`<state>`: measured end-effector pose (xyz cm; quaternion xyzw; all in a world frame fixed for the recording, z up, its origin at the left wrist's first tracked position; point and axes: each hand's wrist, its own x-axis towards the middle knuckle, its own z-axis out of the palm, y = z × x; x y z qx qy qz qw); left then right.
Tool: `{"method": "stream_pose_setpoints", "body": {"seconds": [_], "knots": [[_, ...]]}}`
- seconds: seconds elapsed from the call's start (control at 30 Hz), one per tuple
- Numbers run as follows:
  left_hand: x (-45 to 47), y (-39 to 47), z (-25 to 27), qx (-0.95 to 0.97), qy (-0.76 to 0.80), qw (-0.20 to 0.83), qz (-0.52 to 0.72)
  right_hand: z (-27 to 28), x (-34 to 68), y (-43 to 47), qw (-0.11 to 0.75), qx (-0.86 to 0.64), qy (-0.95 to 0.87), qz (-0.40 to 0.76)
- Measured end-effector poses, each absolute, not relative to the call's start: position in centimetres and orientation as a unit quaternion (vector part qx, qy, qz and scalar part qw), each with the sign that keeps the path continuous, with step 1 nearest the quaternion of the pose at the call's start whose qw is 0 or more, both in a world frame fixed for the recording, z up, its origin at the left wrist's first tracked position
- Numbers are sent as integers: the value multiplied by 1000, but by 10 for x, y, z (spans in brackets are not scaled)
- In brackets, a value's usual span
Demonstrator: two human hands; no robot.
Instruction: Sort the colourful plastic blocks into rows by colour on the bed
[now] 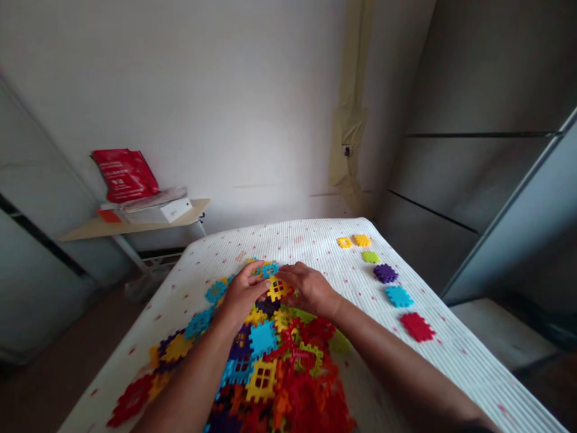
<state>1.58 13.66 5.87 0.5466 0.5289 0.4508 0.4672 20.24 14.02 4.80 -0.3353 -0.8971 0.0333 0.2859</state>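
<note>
Both my hands are over the far part of a heap of colourful plastic interlocking tiles (262, 338). My left hand (243, 290) has its fingers curved and apart, with the thumb tip at the left edge of a yellow window tile (277, 289). My right hand (310, 290) reaches in from the other side, fingers together and bent down by that tile's upper right; what lies under them is hidden. A blue window tile (269, 270) shows between the hands. Nearer me are a plain blue tile (263, 338) and another yellow window tile (261, 380).
Along the right of the white, red-dotted cover (315, 231) lie separate tiles: yellow (362, 240), green (370, 257), purple (385, 273), blue (399, 296) and red (418, 326). A small side table (198, 210) holds a white box (174, 210) and red packets (124, 174).
</note>
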Motion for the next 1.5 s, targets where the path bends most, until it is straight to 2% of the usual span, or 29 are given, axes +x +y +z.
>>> {"method": "stream_pose_setpoints", "body": {"seconds": [0.2,0.33,0.4,0.43,0.57,0.8,1.17,1.4,1.5], "knots": [[21,132,51,580,536,431,436,47,207,145,241,-346,-907,10],[3,120,47,644,588,276,404,50,257,190,191,-416,-888,-32],[-10,113,42,667,610,202,378,52,294,219,122,-511,-849,-52],[-17,110,38,679,613,175,364,52,313,232,73,-558,-825,-56],[-35,104,15,722,605,115,314,48,365,269,21,-630,-774,-55],[-40,103,-9,746,587,99,299,35,377,293,-30,-660,-750,-45],[-31,94,5,745,592,119,283,23,371,298,-80,-650,-754,-42],[-32,90,18,732,589,132,316,34,360,289,-57,-649,-756,-71],[-36,107,37,742,577,123,319,33,344,269,-8,-612,-786,-82]]}}
